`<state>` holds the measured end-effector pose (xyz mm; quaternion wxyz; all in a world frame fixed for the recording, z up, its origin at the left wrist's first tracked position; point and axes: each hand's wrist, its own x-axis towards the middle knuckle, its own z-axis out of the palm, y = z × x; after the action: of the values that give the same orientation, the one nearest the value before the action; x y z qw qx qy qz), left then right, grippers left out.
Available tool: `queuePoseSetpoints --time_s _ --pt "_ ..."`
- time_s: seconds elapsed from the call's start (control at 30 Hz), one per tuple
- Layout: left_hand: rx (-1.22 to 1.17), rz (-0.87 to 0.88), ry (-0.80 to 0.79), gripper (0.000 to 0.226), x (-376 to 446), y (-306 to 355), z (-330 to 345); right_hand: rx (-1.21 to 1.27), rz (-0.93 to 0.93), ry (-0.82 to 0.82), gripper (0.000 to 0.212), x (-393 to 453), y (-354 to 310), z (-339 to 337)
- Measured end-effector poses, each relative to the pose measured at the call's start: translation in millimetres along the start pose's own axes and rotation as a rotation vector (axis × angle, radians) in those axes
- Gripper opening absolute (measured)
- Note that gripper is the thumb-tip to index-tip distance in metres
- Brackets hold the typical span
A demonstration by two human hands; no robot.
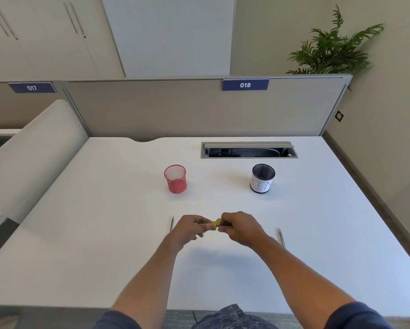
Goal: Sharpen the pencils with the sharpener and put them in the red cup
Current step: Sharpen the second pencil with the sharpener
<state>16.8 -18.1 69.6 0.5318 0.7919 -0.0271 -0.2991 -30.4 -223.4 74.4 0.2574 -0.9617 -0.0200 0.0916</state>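
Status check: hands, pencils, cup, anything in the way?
Both hands working a pencil in the yellow sharpener. Two pencils lie on the desk. Red cup looks empty, path clear.

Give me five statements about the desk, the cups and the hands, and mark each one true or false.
1. The red cup stands left of the black cup. True.
2. Both hands hold things above the desk: the left hand and right hand meet at a yellow sharpener. True.
3. The red cup already holds pencils. False: none show in it.
4. One loose pencil lies left of the hands, another pencil lies right. True.
5. The black cup lies on its side. False: it stands upright.
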Motion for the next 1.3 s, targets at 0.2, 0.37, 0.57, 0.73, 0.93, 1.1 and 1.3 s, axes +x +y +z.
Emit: queuePoseSetpoints --time_s 0.2,0.37,0.57,0.73,0.93,1.1,1.3 --pt "-0.001 0.056 0.009 0.016 -1.4 2.8 -3.2 0.126 0.089 -0.051 0.018 6.1 1.4 -1.8" --pt "-0.039 0.137 0.020 0.022 -3.3 6.9 -5.1 0.248 0.105 -0.105 0.035 7.3 -0.9 -5.2" --pt "0.026 0.103 -0.004 0.019 -1.2 3.9 -7.6 0.306 0.014 -0.145 0.009 2.4 -0.4 -10.6" --pt "-0.014 0.011 0.023 0.018 0.0 2.3 -5.6 0.098 -0.008 0.023 0.007 3.5 -3.4 -7.1" --pt "-0.087 -0.002 0.043 0.018 -3.4 3.6 -5.2 0.000 0.002 0.084 0.010 5.2 -8.2 -7.5" --pt "-0.030 0.042 0.022 0.017 -5.3 0.8 -7.4 0.185 0.077 -0.086 0.021 12.6 -7.4 -8.1" --pt "-0.022 0.078 -0.025 0.020 -6.2 -5.1 -7.2 0.396 0.105 -0.228 0.031 10.0 -0.7 -7.1"
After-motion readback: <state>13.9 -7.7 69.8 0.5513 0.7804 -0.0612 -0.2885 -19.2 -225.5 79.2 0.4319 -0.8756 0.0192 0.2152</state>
